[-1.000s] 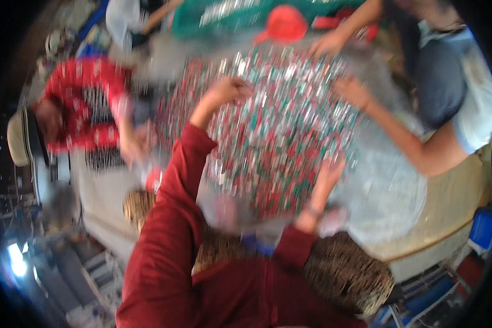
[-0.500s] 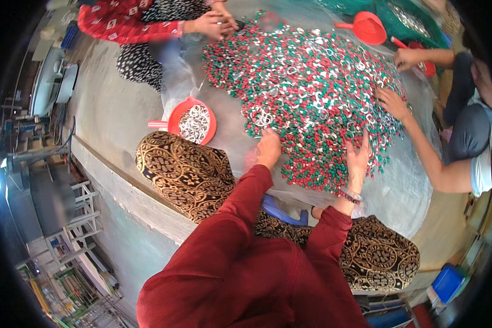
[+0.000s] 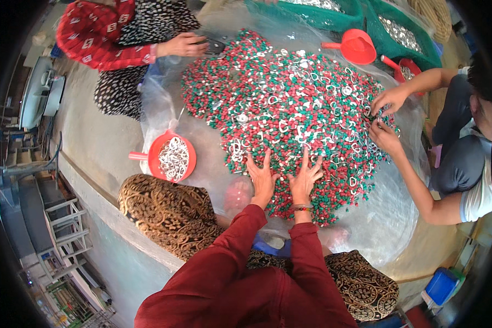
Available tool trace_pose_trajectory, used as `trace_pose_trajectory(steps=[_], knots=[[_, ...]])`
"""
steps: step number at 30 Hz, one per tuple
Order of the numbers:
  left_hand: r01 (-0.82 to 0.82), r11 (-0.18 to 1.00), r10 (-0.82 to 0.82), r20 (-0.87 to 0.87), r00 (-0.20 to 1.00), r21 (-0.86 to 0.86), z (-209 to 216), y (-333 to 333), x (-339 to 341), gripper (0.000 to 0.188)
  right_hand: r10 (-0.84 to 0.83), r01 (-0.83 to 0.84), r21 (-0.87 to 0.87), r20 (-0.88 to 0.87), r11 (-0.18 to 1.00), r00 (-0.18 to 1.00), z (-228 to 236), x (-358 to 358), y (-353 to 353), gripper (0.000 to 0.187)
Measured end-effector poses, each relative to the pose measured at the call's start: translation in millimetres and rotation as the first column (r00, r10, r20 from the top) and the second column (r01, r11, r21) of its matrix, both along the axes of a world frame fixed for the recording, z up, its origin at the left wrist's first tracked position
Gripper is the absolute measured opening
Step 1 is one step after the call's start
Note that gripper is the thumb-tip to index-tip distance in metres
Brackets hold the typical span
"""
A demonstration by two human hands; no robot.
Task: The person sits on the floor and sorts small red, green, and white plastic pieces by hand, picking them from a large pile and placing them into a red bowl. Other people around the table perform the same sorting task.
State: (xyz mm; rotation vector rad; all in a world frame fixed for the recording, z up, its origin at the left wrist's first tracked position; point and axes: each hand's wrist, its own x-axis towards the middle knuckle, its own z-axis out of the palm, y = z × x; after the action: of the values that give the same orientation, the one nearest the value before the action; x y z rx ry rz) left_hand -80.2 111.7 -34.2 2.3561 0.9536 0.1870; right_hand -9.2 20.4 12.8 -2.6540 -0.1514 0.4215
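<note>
A wide pile of small red and green pieces, mixed with white curved and ring-shaped pieces, lies spread on a clear plastic sheet. At the pile's near edge my left hand rests with fingers spread, pointing away from me. Close to its right, my right hand lies on the pieces in the same way, its fingers apart. Neither hand grips anything that I can see. To the left of the pile stands a red dipper holding many white rings.
A co-worker's hands work at the pile's right edge. Another person's hand touches a dark object at the far left. Beyond the pile are a red dipper, another with pieces, and green baskets.
My hands have come closer together, and my left fingers have spread from a closed shape. The right co-worker's hands have come together at the pile's edge. The view has shifted.
</note>
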Motion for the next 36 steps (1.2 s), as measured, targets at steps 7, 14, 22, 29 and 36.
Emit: trace_pose_trajectory(steps=[7,14,22,29,36], knots=[[0.009,0.993,-0.040,0.251,0.967,0.121,-27.1,9.4,22.5,0.083,0.007,-0.032,0.211,0.120,0.977,0.993,-25.1,-8.5,14.8,0.093],[0.125,0.962,-0.190,0.268,0.944,0.241,-39.0,69.0,82.3,0.080,0.177,-0.197,0.207,0.112,0.958,0.978,-44.8,58.8,31.3,0.088],[0.436,0.889,-0.395,-0.249,0.884,0.137,-3.1,168.0,169.8,0.073,0.411,-0.417,0.084,0.084,0.905,0.908,-24.2,127.2,53.3,0.062],[0.658,0.694,-0.518,-0.431,0.739,0.293,-38.0,165.8,136.3,0.067,0.522,-0.523,0.101,0.036,0.846,0.852,-57.4,78.0,8.2,0.047],[0.393,0.873,-0.359,-0.165,0.919,0.289,13.6,118.6,73.5,0.067,0.202,0.259,0.656,-0.541,0.709,0.817,-23.4,52.9,-51.4,0.045]])
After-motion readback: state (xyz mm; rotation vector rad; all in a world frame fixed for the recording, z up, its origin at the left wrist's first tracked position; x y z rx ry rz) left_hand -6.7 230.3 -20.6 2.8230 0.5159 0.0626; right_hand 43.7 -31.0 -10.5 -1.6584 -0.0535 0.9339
